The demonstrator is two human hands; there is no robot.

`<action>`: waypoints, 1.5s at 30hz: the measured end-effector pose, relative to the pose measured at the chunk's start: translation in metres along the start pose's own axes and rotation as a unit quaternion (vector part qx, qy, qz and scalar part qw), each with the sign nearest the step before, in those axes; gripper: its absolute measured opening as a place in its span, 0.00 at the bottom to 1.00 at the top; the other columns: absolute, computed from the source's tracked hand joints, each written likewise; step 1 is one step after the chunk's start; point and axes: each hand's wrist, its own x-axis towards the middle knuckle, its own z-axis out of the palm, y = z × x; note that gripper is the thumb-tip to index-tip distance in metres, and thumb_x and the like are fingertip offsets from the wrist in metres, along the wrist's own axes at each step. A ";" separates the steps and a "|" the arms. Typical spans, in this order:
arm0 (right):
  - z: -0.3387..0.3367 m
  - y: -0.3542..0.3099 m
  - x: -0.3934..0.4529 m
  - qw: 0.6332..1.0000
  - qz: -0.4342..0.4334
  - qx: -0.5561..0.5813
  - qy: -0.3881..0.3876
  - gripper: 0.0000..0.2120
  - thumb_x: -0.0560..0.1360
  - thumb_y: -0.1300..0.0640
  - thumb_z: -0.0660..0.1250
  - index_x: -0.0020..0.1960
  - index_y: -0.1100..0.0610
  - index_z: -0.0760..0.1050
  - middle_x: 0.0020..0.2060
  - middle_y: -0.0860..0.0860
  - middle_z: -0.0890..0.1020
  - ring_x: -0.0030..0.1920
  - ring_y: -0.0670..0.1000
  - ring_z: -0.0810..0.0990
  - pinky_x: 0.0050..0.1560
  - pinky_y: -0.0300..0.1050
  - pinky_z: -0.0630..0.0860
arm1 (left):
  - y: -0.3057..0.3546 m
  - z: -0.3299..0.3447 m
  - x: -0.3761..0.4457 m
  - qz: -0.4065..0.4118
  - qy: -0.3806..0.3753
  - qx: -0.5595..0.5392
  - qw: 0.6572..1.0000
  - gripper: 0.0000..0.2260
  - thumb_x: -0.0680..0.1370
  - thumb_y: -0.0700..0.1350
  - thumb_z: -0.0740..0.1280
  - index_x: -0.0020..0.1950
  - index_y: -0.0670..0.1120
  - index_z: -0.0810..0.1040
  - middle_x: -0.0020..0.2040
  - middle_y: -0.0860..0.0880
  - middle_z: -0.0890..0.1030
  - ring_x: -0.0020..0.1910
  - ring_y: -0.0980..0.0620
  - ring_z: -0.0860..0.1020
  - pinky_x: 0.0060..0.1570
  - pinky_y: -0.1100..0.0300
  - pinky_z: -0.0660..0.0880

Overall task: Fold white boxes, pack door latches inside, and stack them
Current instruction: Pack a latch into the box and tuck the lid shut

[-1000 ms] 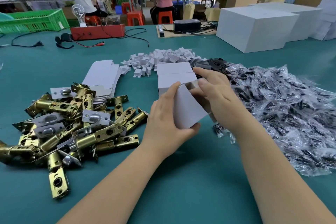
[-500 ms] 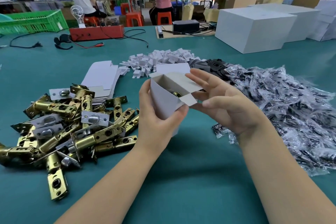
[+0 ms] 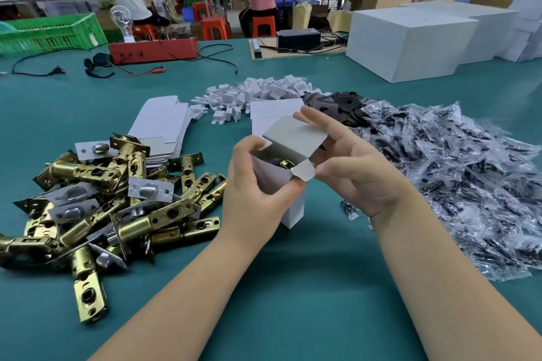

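Note:
My left hand (image 3: 252, 184) grips a small white box (image 3: 293, 211) standing upright on the green table, its top open. A brass door latch (image 3: 286, 163) shows inside the opening. My right hand (image 3: 352, 167) touches the box's top: fingertips rest on the big lid flap (image 3: 294, 138), which leans over the opening, and the thumb sits by a small side flap (image 3: 303, 171). Brass door latches (image 3: 117, 199) lie heaped at the left. Flat unfolded box blanks (image 3: 161, 123) lie behind them. Closed white boxes (image 3: 272, 114) stand just behind the held one.
Clear bags of dark parts (image 3: 454, 179) cover the right side. Small white card inserts (image 3: 258, 91) and black plates (image 3: 337, 102) lie further back. Large white cartons (image 3: 410, 38), a red device (image 3: 152, 50) with cables and a green crate (image 3: 50, 35) line the far edge; people work beyond.
The box has turned from lying closed in both hands to upright with its top open. My right hand has since brought the lid flap down over the opening.

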 end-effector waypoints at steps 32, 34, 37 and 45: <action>0.020 0.001 0.002 0.979 -0.068 -0.172 0.081 0.15 0.69 0.70 0.63 0.36 0.52 0.79 0.45 0.50 0.84 0.51 0.47 0.81 0.54 0.38 0.75 | -0.003 -0.015 0.014 0.016 -0.012 -0.052 0.998 0.11 0.72 0.57 0.64 0.54 0.62 0.72 0.40 0.58 0.78 0.37 0.60 0.74 0.37 0.68 0.69; 0.018 0.001 0.001 0.986 -0.042 -0.151 0.048 0.12 0.66 0.66 0.63 0.34 0.50 0.80 0.47 0.51 0.84 0.54 0.50 0.80 0.59 0.45 0.73 | -0.002 -0.017 0.013 0.031 -0.051 -0.079 0.995 0.09 0.74 0.57 0.62 0.52 0.60 0.77 0.41 0.52 0.79 0.40 0.59 0.75 0.40 0.66 0.70; 0.016 0.002 0.000 0.986 -0.041 -0.160 0.026 0.08 0.65 0.62 0.66 0.35 0.49 0.79 0.49 0.50 0.83 0.54 0.50 0.79 0.57 0.42 0.73 | 0.000 -0.016 0.011 0.012 -0.064 -0.103 0.993 0.10 0.73 0.59 0.63 0.52 0.59 0.78 0.42 0.46 0.79 0.41 0.56 0.74 0.41 0.63 0.69; 0.012 0.004 0.001 0.984 -0.041 -0.162 0.061 0.10 0.69 0.65 0.66 0.48 0.56 0.79 0.48 0.54 0.82 0.49 0.50 0.79 0.52 0.44 0.76 | 0.002 -0.016 0.012 0.013 -0.044 -0.085 0.995 0.09 0.72 0.54 0.66 0.51 0.58 0.80 0.41 0.56 0.81 0.40 0.57 0.76 0.41 0.60 0.74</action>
